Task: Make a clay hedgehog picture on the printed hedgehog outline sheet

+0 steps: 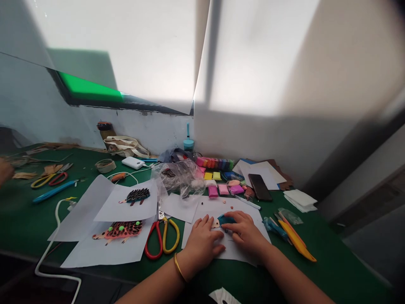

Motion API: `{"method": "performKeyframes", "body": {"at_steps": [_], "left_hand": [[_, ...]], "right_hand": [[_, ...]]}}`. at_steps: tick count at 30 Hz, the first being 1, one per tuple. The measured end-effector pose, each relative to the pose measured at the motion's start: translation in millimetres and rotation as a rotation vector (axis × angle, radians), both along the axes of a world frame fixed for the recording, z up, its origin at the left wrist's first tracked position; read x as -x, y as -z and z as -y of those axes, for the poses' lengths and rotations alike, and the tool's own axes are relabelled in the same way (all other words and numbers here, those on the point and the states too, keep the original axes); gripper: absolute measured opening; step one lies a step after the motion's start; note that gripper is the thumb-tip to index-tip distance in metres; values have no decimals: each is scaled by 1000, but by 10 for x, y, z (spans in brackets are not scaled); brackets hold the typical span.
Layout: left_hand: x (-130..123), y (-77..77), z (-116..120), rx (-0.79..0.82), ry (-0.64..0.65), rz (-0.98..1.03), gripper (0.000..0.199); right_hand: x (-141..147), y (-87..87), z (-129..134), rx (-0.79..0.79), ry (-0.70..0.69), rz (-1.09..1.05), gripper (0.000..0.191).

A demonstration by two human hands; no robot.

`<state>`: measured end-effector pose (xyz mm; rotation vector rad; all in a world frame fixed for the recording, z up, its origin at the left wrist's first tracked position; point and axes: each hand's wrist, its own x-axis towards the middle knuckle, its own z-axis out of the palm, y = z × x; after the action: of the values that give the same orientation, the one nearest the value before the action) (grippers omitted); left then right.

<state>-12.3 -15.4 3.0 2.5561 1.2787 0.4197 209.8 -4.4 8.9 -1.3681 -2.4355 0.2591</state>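
A small clay animal figure lies on a white sheet of paper [202, 207], with a beige head [216, 223] bearing a dark eye and a blue clay body [225, 219]. My left hand [203, 242], a gold bangle at its wrist, rests on the sheet with fingers stretched out, their tips close to the head. From the other side my right hand [243, 230] curls its thumb and fingers over the blue body and partly hides it. Small clay bits [232, 207] lie farther up the sheet.
Scissors [162, 238] with red and yellow handles lie left of my hands, beside papers bearing hedgehog figures [122, 232]. Clay packets [213, 191], a phone [260, 187] and a plastic bag [180, 175] are behind. Yellow modelling tools [297, 240] lie right. Another person's hand [5, 171] shows far left.
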Motion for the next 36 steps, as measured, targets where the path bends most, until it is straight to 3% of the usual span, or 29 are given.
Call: {"method": "performKeyframes", "body": {"at_steps": [36], "left_hand": [[1,17,0,-13,7,3,34]], "right_hand": [[66,40,19,-5,42,32,57]]}}
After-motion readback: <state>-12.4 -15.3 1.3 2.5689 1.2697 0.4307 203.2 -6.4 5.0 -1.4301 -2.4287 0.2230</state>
